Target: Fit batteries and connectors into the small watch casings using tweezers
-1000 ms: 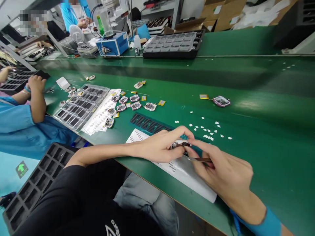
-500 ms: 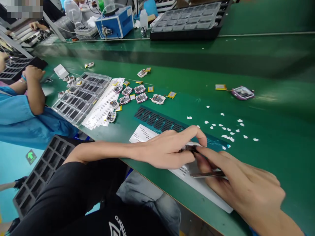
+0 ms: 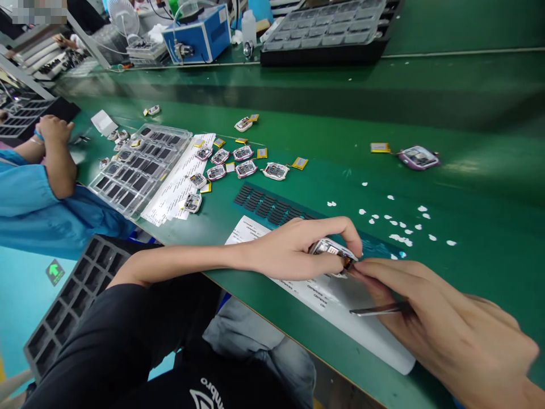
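My left hand (image 3: 293,250) grips an opened smartwatch case (image 3: 330,247) between thumb and fingers, its circuit side facing up. My right hand (image 3: 443,318) has its thumb and forefinger pinched at the right edge of that case. A pair of metal tweezers (image 3: 378,309) lies across the same hand, tips pointing left. Whether the pinch also holds a small part of the case is hidden. Below both hands lies a white printed sticker sheet (image 3: 251,227), partly covered. Just behind it stretches a strip of dark adhesive pieces (image 3: 272,207).
Several opened watch cases with yellow batteries (image 3: 246,168) lie left of centre; another case (image 3: 418,157) lies right. White scraps (image 3: 400,238) dot the green bench. A clear tray (image 3: 140,170) stands left, near a co-worker's arm (image 3: 57,153). A black tray (image 3: 323,54) sits behind.
The watch case has turned, so its circuit side now shows in my left hand. My right hand has moved right and slightly down with the tweezers.
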Demonstrator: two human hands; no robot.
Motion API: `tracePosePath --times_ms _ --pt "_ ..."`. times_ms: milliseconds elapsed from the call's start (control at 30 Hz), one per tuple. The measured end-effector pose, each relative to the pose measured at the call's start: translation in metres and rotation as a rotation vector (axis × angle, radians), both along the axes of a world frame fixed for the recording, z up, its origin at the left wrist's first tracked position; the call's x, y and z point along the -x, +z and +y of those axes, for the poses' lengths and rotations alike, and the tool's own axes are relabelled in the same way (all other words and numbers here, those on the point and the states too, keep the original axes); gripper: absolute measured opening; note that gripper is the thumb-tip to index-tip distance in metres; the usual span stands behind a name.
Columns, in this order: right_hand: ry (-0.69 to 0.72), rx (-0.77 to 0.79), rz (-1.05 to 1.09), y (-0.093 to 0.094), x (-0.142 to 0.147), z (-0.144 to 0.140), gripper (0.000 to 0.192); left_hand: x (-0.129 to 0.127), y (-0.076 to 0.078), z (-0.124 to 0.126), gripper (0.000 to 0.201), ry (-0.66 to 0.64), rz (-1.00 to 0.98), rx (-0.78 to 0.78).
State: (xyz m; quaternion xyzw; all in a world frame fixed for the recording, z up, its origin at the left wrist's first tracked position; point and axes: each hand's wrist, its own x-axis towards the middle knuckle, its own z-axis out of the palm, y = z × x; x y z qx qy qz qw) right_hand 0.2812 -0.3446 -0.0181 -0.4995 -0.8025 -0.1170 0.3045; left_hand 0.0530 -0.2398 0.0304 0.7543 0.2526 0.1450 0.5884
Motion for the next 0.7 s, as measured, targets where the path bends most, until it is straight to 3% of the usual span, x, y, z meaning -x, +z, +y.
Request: tracePosePath --times_ms 100,200,467,700 --pt "0.048 -0.056 0.006 0.010 0.010 0.005 0.021 0.000 0.001 -0.002 0.009 -0.011 0.013 -0.044" --pt "-0.008 -0.061 0.060 0.020 0.021 0.011 0.018 0.000 0.002 -0.004 0.009 -0.006 0.019 -0.045" --pt "-0.068 -0.086 0.006 0.024 0.019 0.007 0.062 -0.004 -0.008 -0.006 0.011 -0.014 -0.169 0.332" --pt "-0.022 -0.149 -0.058 0.016 0.018 0.010 0.079 -0.006 -0.009 -0.006 0.006 0.006 -0.134 0.368"
